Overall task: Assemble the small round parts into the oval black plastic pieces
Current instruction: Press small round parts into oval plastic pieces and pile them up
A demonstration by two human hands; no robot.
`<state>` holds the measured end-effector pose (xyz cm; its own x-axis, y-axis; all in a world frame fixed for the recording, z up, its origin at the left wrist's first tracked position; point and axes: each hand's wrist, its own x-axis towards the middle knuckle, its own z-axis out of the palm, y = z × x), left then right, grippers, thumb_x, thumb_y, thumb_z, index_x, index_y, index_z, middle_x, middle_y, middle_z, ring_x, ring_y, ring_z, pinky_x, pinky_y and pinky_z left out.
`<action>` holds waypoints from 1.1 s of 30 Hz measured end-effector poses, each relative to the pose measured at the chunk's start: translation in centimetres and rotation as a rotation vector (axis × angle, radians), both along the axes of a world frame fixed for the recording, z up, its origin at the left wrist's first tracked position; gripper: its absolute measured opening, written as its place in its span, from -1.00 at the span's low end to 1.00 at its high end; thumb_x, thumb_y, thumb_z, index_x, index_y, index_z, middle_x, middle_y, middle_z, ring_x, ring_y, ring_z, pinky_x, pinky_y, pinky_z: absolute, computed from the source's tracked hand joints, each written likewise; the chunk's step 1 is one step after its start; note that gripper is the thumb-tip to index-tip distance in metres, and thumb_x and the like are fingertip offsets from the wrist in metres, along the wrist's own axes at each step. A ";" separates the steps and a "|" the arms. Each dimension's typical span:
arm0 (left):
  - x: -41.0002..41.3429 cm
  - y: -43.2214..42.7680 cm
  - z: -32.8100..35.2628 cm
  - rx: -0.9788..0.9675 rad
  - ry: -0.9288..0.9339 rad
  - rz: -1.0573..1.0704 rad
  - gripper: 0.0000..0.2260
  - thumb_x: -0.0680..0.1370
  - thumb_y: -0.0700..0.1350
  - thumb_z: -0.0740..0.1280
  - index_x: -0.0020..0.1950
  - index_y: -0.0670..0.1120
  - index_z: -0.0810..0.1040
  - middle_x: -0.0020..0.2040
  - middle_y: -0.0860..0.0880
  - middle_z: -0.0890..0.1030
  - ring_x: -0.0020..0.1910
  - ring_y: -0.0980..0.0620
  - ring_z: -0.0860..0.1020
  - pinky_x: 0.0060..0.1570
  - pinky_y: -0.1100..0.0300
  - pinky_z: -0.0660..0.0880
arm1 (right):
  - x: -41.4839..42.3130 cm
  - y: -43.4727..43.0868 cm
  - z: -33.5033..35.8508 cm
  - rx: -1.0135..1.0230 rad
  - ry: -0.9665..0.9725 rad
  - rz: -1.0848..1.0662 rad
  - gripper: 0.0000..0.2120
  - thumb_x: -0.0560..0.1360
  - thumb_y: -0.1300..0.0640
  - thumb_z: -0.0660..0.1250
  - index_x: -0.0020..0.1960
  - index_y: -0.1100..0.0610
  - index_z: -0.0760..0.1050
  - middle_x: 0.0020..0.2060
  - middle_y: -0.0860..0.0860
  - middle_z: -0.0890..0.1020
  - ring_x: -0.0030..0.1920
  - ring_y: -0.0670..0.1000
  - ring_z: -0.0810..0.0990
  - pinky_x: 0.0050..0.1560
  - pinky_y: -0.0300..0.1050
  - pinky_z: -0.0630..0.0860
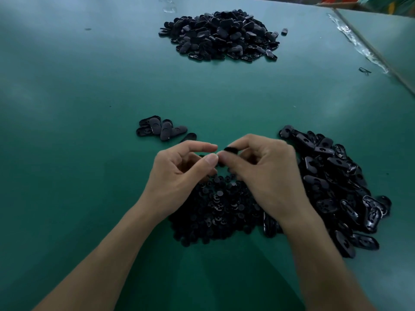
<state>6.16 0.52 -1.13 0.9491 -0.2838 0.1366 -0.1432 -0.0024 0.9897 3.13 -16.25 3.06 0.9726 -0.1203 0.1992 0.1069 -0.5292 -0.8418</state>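
My right hand (267,173) pinches an oval black plastic piece (232,150) between thumb and forefinger, just above the table. My left hand (182,173) meets it fingertip to fingertip, thumb and forefinger curled together; whether a small round part sits between them is hidden. Under both hands lies a heap of small round black parts (217,209). A heap of oval black pieces (336,185) spreads out to the right of my right hand. Several oval pieces (160,129) lie in a small cluster to the upper left of my left hand.
All of it sits on a green table (78,108). A large mound of oval black pieces (222,34) lies at the far middle. One loose oval piece (284,31) lies beside it. A taped seam (359,46) runs along the right, with a small black scrap (365,70) near it.
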 end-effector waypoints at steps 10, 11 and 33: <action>0.4 0.1 -0.2 -0.091 0.024 0.066 -0.88 0.50 -0.10 0.43 0.02 0.04 0.68 -0.21 -0.21 0.67 -0.24 -0.08 0.62 -0.15 0.05 0.58 | -0.2 1.3 -0.4 -0.034 -0.018 0.150 -0.69 0.41 0.30 0.48 0.08 0.01 0.70 -0.19 -0.19 0.71 -0.20 -0.23 0.66 -0.15 -0.43 0.49; 0.4 0.1 -0.2 -0.100 0.021 0.066 -0.86 0.50 -0.12 0.44 0.03 0.04 0.67 -0.25 -0.18 0.66 -0.26 -0.04 0.59 -0.17 0.07 0.55 | -0.2 1.2 -0.4 -0.014 0.017 0.158 -0.66 0.41 0.30 0.47 0.11 -0.01 0.68 -0.18 -0.20 0.70 -0.19 -0.19 0.65 -0.16 -0.39 0.50; 0.5 0.1 -0.6 -0.081 -0.003 0.008 -0.82 0.42 -0.11 0.51 -0.01 0.01 0.63 -0.14 0.00 0.69 -0.16 0.12 0.64 -0.09 0.29 0.57 | 0.3 1.0 -0.6 0.213 0.013 0.024 -0.86 0.56 0.19 0.41 -0.12 -0.02 0.57 -0.26 -0.12 0.68 -0.24 -0.08 0.67 -0.18 -0.24 0.56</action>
<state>6.66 0.59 -1.77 0.9509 -0.2638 0.1618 -0.1465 0.0765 0.9862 3.42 -15.24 2.51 0.9779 -0.1353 0.1595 0.1061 -0.3365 -0.9357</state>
